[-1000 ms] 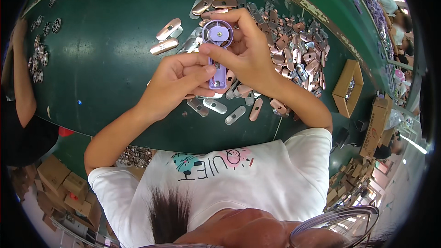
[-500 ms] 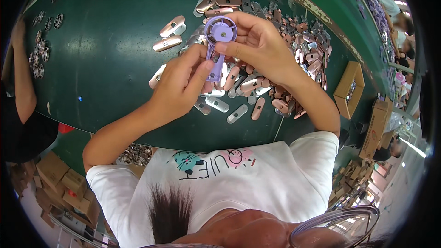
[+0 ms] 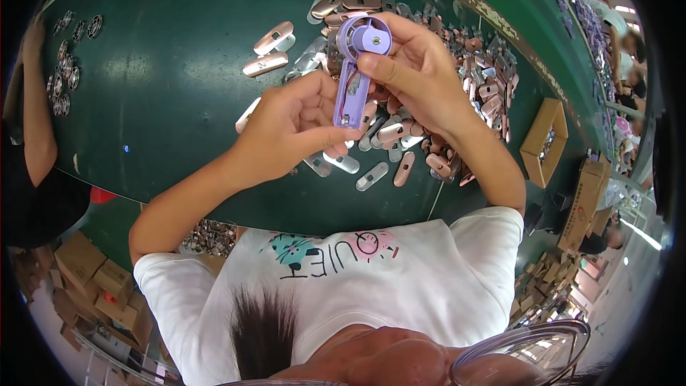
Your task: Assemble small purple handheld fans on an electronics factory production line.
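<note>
Between my hands is a purple plastic handheld fan housing (image 3: 351,100), with a round ring head at the top and an open handle showing a thin red wire and small parts inside. My right hand (image 3: 418,71) grips the round head, thumb on its front rim. With thumb and fingers, my left hand (image 3: 296,125) pinches the lower end of the handle. Beneath and around them lie loose oblong cover plates (image 3: 391,132), rose-gold and silver, each with a small cutout. The back of the housing is hidden.
Small metallic parts (image 3: 493,64) are heaped right of my hands. An open cardboard box (image 3: 543,143) stands at the table's right edge. Round ring parts (image 3: 68,75) lie far left, near another person's arm (image 3: 36,100). Stacked cartons (image 3: 100,279) stand lower left.
The fan housing has shifted slightly right and turned, showing more of its open handle and the red wire. My left thumb has moved down to the handle's lower end.
</note>
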`<state>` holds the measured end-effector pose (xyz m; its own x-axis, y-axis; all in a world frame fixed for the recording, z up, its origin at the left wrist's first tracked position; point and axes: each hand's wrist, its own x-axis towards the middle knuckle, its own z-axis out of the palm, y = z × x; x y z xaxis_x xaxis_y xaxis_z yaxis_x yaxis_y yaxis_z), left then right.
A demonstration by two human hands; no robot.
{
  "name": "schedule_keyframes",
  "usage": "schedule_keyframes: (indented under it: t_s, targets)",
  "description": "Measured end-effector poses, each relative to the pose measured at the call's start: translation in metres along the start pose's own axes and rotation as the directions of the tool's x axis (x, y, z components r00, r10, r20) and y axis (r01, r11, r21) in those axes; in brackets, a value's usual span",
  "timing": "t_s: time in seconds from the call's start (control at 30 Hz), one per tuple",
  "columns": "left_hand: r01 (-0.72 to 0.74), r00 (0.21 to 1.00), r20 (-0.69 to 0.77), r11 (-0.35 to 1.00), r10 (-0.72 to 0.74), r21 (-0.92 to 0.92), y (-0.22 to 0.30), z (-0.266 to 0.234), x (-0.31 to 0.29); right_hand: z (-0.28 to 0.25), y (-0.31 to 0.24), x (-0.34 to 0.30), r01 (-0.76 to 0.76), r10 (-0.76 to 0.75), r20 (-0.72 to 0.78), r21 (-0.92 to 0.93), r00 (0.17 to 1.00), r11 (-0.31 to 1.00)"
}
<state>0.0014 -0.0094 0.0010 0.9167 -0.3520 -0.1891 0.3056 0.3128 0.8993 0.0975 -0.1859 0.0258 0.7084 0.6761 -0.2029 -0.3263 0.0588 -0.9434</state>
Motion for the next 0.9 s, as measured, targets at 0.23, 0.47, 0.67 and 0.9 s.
schedule_keyframes:
  t_s: [0.23,0.47,0.67,0.9]
  targets:
    - [-0.036,0.998,0.061,0.967,0.021,0.254,0.004,-0.005,-0.005,-0.02,-0.016,0.008,-0.185,0.172,0.186,0.052,0.967,0.981]
    - [-0.123,0.962,-0.137,0.824,0.235,0.553,0.01,-0.007,0.006,-0.185,-0.057,0.16,0.214,-0.232,-0.332,-0.089,0.914,0.973]
    - [-0.127,0.833,0.015,0.165,0.553,0.978,0.008,-0.023,0.014,-0.296,-0.035,0.218,-0.206,-0.842,-0.341,-0.938,0.418,0.278]
    - [-0.031,0.864,0.005,0.043,0.503,0.999,0.006,-0.024,0.008,-0.041,-0.018,0.067,0.62,-0.444,0.552,-0.784,0.706,0.011]
